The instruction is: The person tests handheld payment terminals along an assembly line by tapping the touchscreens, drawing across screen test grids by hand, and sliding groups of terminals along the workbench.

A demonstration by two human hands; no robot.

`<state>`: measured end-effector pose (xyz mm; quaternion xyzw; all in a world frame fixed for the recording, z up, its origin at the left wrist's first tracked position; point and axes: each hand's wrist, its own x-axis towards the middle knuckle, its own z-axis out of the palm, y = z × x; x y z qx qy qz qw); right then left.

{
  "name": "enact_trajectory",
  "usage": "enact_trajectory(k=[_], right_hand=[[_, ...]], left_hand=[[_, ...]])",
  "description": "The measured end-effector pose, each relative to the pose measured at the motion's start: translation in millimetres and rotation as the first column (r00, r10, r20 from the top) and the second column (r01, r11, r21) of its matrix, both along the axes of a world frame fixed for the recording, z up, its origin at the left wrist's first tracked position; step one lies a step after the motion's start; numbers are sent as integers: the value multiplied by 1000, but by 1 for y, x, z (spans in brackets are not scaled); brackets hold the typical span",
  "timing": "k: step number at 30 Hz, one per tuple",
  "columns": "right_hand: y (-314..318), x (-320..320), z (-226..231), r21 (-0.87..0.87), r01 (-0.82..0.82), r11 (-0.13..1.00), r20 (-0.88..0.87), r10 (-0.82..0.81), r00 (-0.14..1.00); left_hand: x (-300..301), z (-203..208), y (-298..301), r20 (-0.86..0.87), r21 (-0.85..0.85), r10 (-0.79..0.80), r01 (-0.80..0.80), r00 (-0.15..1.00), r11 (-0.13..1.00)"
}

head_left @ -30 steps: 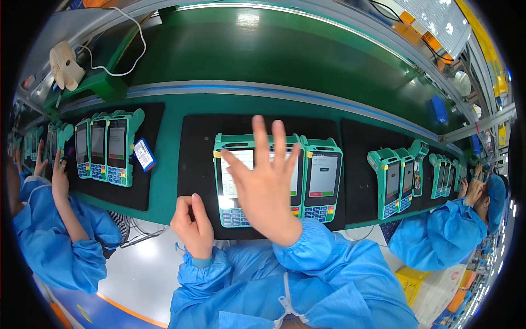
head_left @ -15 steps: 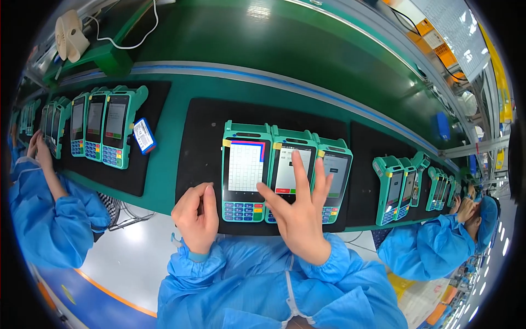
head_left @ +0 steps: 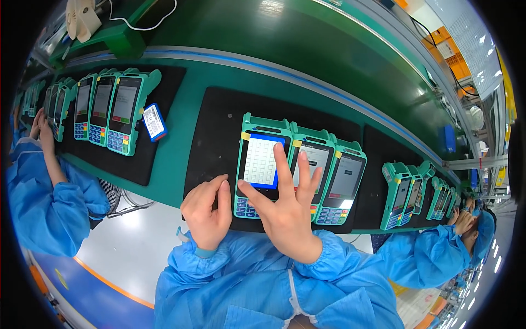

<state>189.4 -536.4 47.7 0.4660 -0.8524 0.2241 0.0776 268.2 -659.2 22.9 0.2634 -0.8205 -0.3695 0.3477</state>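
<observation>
- Terminal (head_left: 253, 164) with the grid on its screen is leftmost of three on the black mat (head_left: 211, 118), on the desk (head_left: 174, 156).
- From my end, right hand (head_left: 290, 216) is spread over it; can't tell if fingertips touch. Left hand (head_left: 208, 214) is loosely curled beside it, can't tell how closed.
- I'd guess lightish, stiff, slick scratchable glass; I'd grab the green casing's sides.
</observation>
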Motion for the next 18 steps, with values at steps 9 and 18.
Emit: enact_trajectory(k=[9, 18], right_hand=[[-30, -30, 17, 36, 134, 990, -63, -131, 989], [-21, -28, 12, -17, 166, 986, -39, -166, 985]], left_hand=[[1, 2, -3, -11, -30, -43, 43, 999, 999], [1, -2, -2, 9, -48, -45, 46, 999, 998]])
